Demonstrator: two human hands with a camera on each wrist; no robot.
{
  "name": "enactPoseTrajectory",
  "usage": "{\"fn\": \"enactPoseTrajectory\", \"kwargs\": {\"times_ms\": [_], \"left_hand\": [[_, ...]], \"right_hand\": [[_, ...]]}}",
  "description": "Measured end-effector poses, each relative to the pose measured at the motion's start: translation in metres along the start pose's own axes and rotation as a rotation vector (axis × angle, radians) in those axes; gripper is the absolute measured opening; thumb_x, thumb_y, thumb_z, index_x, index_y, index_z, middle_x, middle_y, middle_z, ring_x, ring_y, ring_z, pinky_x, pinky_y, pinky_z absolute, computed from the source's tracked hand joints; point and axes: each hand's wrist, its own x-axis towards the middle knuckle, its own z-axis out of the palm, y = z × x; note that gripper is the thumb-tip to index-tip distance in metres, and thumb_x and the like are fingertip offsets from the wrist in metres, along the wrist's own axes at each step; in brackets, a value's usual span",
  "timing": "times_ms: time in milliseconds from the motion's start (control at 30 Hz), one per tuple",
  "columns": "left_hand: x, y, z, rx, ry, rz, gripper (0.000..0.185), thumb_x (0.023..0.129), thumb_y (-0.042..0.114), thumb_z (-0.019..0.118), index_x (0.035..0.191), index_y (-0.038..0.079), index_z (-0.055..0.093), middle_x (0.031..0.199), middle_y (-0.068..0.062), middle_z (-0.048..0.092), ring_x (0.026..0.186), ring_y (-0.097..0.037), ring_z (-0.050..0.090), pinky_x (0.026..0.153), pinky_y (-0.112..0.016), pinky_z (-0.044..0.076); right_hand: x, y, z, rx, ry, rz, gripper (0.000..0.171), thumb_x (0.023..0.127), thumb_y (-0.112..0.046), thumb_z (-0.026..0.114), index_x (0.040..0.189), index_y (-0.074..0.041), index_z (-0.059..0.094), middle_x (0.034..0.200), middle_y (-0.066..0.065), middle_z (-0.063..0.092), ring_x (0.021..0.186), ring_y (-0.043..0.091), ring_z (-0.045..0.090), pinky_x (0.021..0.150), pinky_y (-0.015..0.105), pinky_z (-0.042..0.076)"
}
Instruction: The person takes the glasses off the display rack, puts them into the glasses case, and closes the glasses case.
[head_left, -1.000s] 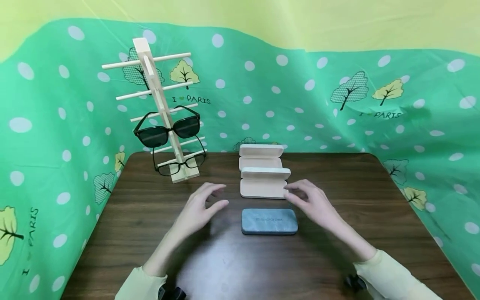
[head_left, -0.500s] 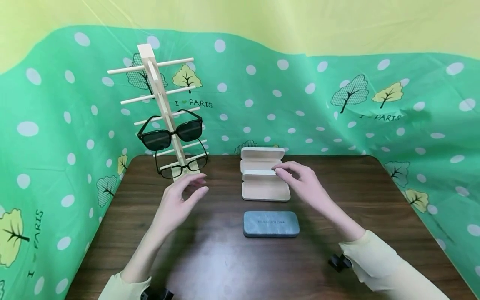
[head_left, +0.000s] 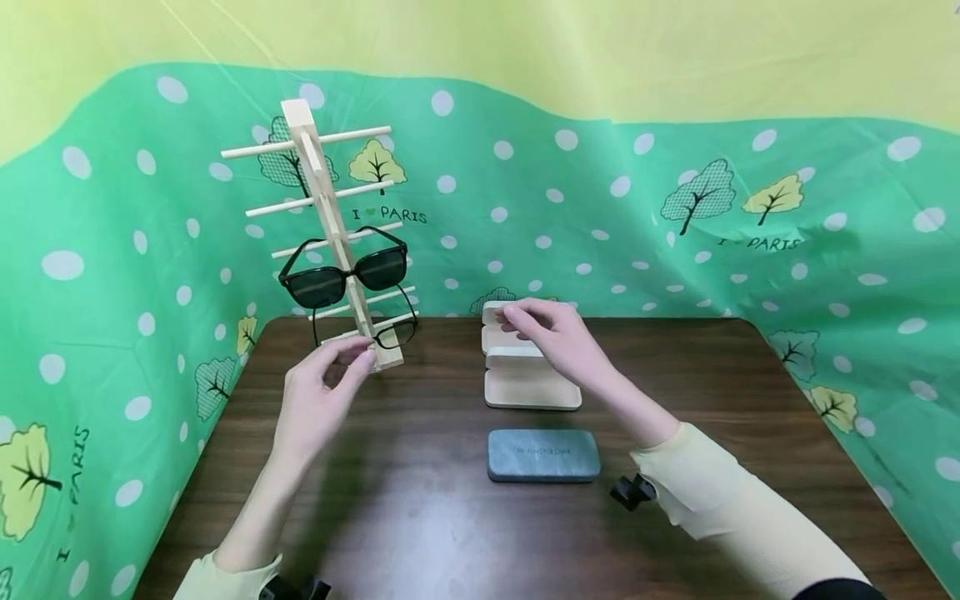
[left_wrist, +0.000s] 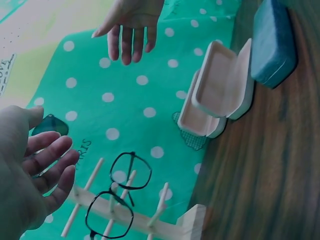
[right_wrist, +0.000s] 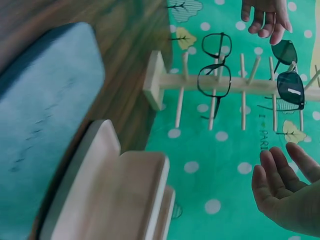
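A wooden glasses rack (head_left: 324, 192) stands at the back left of the table. Black sunglasses (head_left: 317, 288) hang on it above thin-rimmed eyeglasses (right_wrist: 217, 64). My left hand (head_left: 318, 396) hovers in front of the rack, fingers loosely bent and holding nothing. In the head view it covers part of the eyeglasses; both wrist views show it apart from them, near the sunglasses. My right hand (head_left: 558, 340), its fingers relaxed, is in the air over two open glasses cases, the front one (head_left: 531, 389) and the rear one (right_wrist: 169, 212). It holds nothing.
A closed blue glasses case (head_left: 543, 456) lies in front of the open ones on the dark wooden table (head_left: 450, 533). Behind the table hangs a green dotted cloth (head_left: 622, 208). The rack's upper pegs (head_left: 258, 150) stick out sideways.
My left hand has moved left and up toward the rack and the glasses. My right hand has moved left and up, from beside the open cases to above them.
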Motion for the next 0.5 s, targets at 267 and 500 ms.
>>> {"fn": "enactPoseTrajectory", "kwargs": {"times_ms": [267,500], "left_hand": [[0.007,0.002,-0.019,0.038,0.102,-0.098,0.017,0.100,0.029,0.070,0.111,0.019,0.078,0.088,0.022,0.070,0.076,-0.002,0.061,0.068,-0.015,0.046],[0.013,0.008,-0.035,0.012,0.168,-0.174,0.025,0.101,0.038,0.066,0.110,0.016,0.074,0.085,0.021,0.071,0.079,0.001,0.066,0.071,-0.015,0.045]], "right_hand": [[0.029,-0.017,0.013,0.160,-0.036,0.058,0.036,0.106,-0.040,0.057,0.122,-0.011,0.072,0.120,0.009,0.073,0.114,0.023,0.070,0.103,0.040,0.056],[0.055,-0.032,0.025,0.180,-0.031,0.044,0.037,0.105,-0.041,0.058,0.120,-0.011,0.073,0.120,0.011,0.073,0.115,0.029,0.070,0.104,0.050,0.054]]}}
